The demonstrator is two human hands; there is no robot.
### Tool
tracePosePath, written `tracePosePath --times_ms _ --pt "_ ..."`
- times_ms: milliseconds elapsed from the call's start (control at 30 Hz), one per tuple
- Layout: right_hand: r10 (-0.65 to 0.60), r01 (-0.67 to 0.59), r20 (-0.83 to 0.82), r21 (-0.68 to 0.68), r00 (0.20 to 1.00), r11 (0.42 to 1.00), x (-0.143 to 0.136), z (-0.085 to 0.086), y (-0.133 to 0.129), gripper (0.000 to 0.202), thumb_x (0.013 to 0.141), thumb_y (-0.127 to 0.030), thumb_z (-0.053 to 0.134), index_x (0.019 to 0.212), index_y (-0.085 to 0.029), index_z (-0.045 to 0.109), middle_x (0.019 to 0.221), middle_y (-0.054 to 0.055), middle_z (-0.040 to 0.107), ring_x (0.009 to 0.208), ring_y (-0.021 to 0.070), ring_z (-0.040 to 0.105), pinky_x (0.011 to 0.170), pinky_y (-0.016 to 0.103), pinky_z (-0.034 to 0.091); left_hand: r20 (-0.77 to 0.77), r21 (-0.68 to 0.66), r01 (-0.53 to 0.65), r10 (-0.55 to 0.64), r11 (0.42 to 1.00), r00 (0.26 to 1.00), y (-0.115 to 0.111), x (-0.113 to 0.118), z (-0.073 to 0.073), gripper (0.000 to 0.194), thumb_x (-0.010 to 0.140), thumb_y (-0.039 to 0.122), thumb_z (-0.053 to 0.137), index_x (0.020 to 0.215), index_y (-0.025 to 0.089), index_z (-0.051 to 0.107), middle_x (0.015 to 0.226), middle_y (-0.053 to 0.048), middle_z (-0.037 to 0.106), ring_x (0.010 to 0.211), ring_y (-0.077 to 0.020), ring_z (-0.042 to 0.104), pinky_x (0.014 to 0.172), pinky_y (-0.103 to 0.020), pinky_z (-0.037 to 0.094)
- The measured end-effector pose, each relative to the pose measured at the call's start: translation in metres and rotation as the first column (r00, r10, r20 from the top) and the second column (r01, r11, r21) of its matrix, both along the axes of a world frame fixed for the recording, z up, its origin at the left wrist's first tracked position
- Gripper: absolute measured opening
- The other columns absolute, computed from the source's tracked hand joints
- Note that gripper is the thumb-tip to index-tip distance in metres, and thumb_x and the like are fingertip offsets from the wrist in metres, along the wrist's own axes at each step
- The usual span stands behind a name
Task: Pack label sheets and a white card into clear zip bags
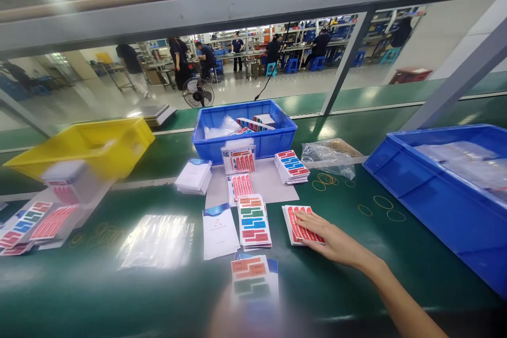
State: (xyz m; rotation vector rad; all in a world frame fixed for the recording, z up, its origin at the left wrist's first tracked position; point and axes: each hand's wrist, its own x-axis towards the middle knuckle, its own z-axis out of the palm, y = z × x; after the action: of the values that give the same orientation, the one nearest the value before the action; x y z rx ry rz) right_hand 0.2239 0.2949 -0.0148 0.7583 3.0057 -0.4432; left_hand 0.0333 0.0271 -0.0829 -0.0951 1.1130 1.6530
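Observation:
My right hand (330, 237) rests on a stack of red-and-white cards (295, 224), its fingers lying over the top. At the bottom centre, a skin-coloured blur (237, 311) covers the lower part of a card with orange and green shapes (250, 277); my left hand's fingers cannot be made out there. Behind that card lie a stack of multicoloured cards (253, 222) and white leaflets with a blue top (221, 232). Further back are bagged red cards (240, 186), a white leaflet stack (194, 176) and a red-and-blue card stack (292, 165).
A blue bin (245, 145) stands at the back centre, another (443, 190) at the right, and a yellow bin (130, 142) at the left. Clear bags (158, 240), rubber bands (383, 202) and more cards (55, 222) lie on the green table (158, 306). People work in the background.

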Motion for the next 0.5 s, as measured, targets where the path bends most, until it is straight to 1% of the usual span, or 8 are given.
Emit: tracePosePath --times_ms 67,133,200,233,300,333,400,500 --pt "-0.015 0.021 -0.082 0.077 0.997 0.997 -0.002 -0.002 -0.003 0.05 0.099 -0.043 0.024 0.138 -0.022 0.048 0.142 -0.003 0.034 0.135 0.0156 0.031 0.115 0.039 0.027 0.009 -0.007 -0.009 0.009 1.0 1.0 0.0 0.0 0.0 0.092 0.058 0.038 0.082 0.134 0.012 0.037 0.104 -0.016 0.063 0.097 -0.0332 0.061 0.089 -0.04 0.048" --pt "-0.048 0.131 -0.303 0.262 0.952 0.956 -0.008 -0.002 -0.015 0.045 0.1 -0.031 0.025 0.13 -0.016 0.055 0.134 0.001 0.045 0.127 0.0167 0.042 0.109 0.038 0.037 0.014 -0.008 -0.024 0.025 1.0 1.0 0.002 0.0 0.0 0.1 0.059 0.038 0.081 0.14 0.011 0.03 0.106 -0.017 0.062 0.096 -0.0335 0.061 0.089 -0.041 0.048" --pt "-0.004 0.304 -0.583 0.418 0.812 0.856 -0.02 -0.001 -0.04 0.041 0.095 -0.018 0.035 0.134 -0.011 0.048 0.134 0.007 0.046 0.128 0.0197 0.041 0.105 0.039 0.039 0.016 -0.002 -0.048 0.048 0.999 0.999 0.005 0.002 -0.001 0.103 0.062 0.039 0.079 0.144 0.012 0.024 0.109 -0.018 0.061 0.095 -0.0339 0.061 0.088 -0.043 0.048" --pt "0.061 0.325 -0.663 0.441 0.746 0.836 -0.028 -0.003 -0.056 0.049 0.092 -0.011 0.038 0.141 -0.015 0.039 0.136 0.006 0.044 0.13 0.0196 0.038 0.106 0.041 0.038 0.015 0.008 -0.065 0.064 0.998 0.998 0.007 0.003 -0.001 0.101 0.063 0.042 0.078 0.144 0.012 0.025 0.111 -0.018 0.06 0.096 -0.0341 0.061 0.088 -0.044 0.048" --pt "0.18 0.209 -0.66 0.466 0.729 0.86 -0.045 -0.016 -0.094 0.07 0.086 -0.005 0.045 0.15 -0.019 0.021 0.138 0.007 0.041 0.131 0.0209 0.036 0.105 0.042 0.038 0.004 0.051 -0.107 0.107 0.993 0.994 0.012 0.005 -0.002 0.093 0.064 0.046 0.077 0.14 0.013 0.036 0.119 -0.017 0.057 0.105 -0.0329 0.057 0.093 -0.041 0.046" --pt "0.263 0.077 -0.596 0.482 0.759 0.873 -0.054 -0.028 -0.113 0.07 0.084 -0.006 0.047 0.149 -0.018 0.024 0.137 0.007 0.042 0.132 0.0231 0.035 0.105 0.043 0.039 -0.009 0.083 -0.127 0.128 0.988 0.992 0.013 0.006 -0.003 0.086 0.063 0.049 0.077 0.134 0.013 0.043 0.122 -0.016 0.055 0.112 -0.0318 0.054 0.096 -0.038 0.044" --pt "0.346 -0.115 -0.461 0.458 0.817 0.881 -0.069 -0.057 -0.145 0.063 0.086 -0.026 0.051 0.146 -0.018 0.033 0.139 0.008 0.04 0.129 0.0243 0.039 0.1 0.039 0.045 -0.045 0.133 -0.153 0.16 0.979 0.986 0.015 0.005 -0.003 0.072 0.064 0.05 0.076 0.123 0.013 0.054 0.128 -0.014 0.052 0.122 -0.0287 0.047 0.102 -0.032 0.039" --pt "0.365 -0.25 -0.425 0.304 0.828 0.92 -0.082 -0.085 -0.168 0.057 0.083 -0.046 0.051 0.136 -0.026 0.047 0.135 0.004 0.044 0.123 0.0263 0.046 0.093 0.04 0.051 -0.108 0.149 -0.122 0.139 0.981 0.984 0.011 0.0 0.004 0.056 0.071 0.041 0.073 0.117 0.012 0.059 0.123 -0.015 0.055 0.119 -0.0292 0.049 0.102 -0.034 0.038"
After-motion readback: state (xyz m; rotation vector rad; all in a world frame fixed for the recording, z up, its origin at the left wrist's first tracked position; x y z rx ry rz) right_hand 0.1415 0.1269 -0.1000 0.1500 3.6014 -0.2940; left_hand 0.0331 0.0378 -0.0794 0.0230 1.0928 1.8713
